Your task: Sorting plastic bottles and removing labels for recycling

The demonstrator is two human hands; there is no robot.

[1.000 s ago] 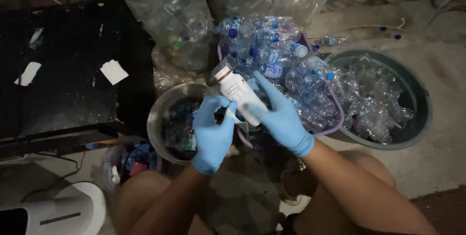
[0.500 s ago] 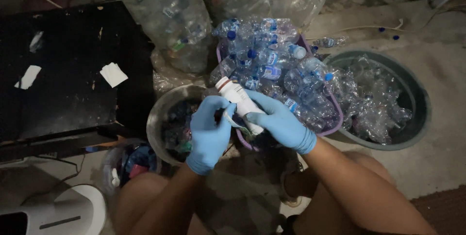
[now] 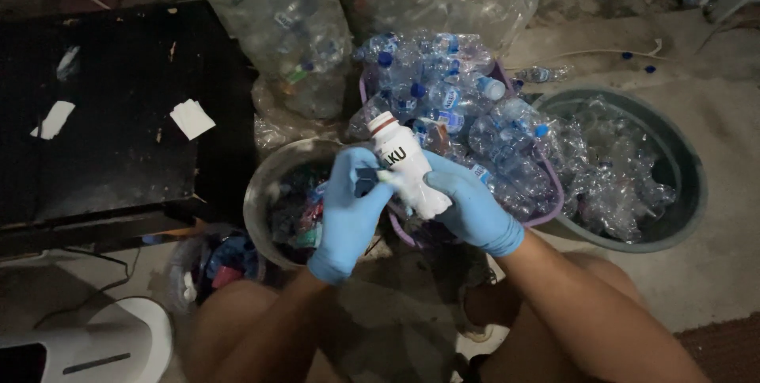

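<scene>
Both my hands wear blue gloves. My right hand (image 3: 473, 207) grips a white plastic bottle (image 3: 404, 163) with a pale cap, tilted with the cap up and to the left. My left hand (image 3: 348, 213) is closed against the bottle's lower left side, with something small and dark pinched in its fingers near the label. The bottle hangs over the gap between a metal bowl (image 3: 265, 185) and a purple basket (image 3: 546, 193).
The purple basket is heaped with clear blue-capped bottles. A dark round tub (image 3: 685, 165) at right holds crushed clear bottles. The metal bowl holds coloured labels and scraps. A black table (image 3: 111, 138) with paper scraps stands at left. Clear bags of bottles (image 3: 285, 27) stand behind.
The bottle and both hands have drifted slightly lower and to the right. My left hand has slid along the bottle's side.
</scene>
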